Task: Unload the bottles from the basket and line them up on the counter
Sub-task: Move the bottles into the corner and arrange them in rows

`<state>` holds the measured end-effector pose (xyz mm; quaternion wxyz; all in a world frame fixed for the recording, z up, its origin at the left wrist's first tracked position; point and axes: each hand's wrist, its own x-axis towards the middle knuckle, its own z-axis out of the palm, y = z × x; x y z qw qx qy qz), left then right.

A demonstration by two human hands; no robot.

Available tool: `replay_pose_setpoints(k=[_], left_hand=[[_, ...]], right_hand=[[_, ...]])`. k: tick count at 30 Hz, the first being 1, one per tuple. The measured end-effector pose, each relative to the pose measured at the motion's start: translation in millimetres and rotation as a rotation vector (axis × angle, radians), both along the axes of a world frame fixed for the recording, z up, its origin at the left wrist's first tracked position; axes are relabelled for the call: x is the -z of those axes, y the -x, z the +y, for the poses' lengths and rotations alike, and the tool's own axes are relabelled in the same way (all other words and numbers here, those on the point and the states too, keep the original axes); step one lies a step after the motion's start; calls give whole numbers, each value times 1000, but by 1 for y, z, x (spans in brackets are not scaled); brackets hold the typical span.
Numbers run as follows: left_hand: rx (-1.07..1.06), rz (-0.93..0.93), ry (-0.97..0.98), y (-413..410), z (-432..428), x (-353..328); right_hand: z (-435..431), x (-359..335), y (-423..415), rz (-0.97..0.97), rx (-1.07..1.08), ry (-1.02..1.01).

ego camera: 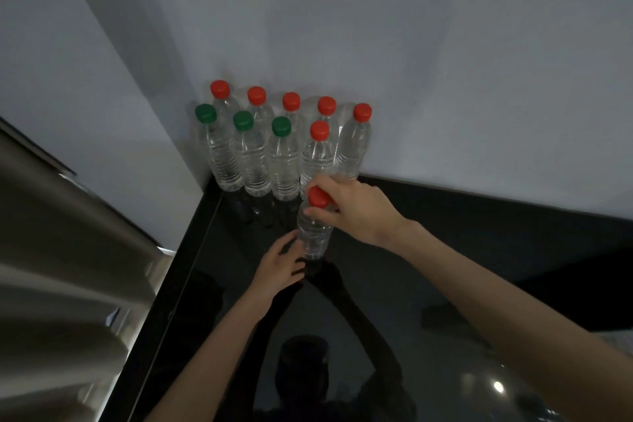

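Two hands hold one red-capped bottle (pixel 313 233): right hand (pixel 359 216) fingers pinch its neck under the cap, left hand (pixel 281 264) fingers curl round its base. It stands on the table (pixel 445 233) just before the lined rows (pixel 284 154) — or nearly, since gloss hides contact. Lower it straight, flush with its neighbours; both forearms reach forward, right wrist bent down.

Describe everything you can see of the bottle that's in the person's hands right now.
The bottle is clear ribbed plastic with a red screw cap, seemingly full of clear liquid. It stands nearly upright, base at the glossy black counter, in front of the rows by the wall. The right hand grips its neck below the cap; the left hand cups its lower body.
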<state>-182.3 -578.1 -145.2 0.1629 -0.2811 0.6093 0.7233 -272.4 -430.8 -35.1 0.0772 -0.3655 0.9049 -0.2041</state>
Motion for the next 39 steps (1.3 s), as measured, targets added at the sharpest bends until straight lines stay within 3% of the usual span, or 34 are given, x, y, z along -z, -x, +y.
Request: replay_pose_setpoints(k=[5,11,17,25,33,39], left_hand=[[-44,-70,-162,12,11,-8],[-272,-154,-571,38,43,-3],[-238,-225,-643,64,58,6],[-367,-206,-807,101,53,5],[-351,-189,-820,112,54,9],[-202,-118,-566,100,60,-8]], right_hand=[[11,11,-3,-82,100,153],[35,17,17,-206,310,334],[38,21,49,-169,356,304],[21,23,82,-39,283,295],[25,27,91,-83,293,323],[46,13,69,-214,332,346]])
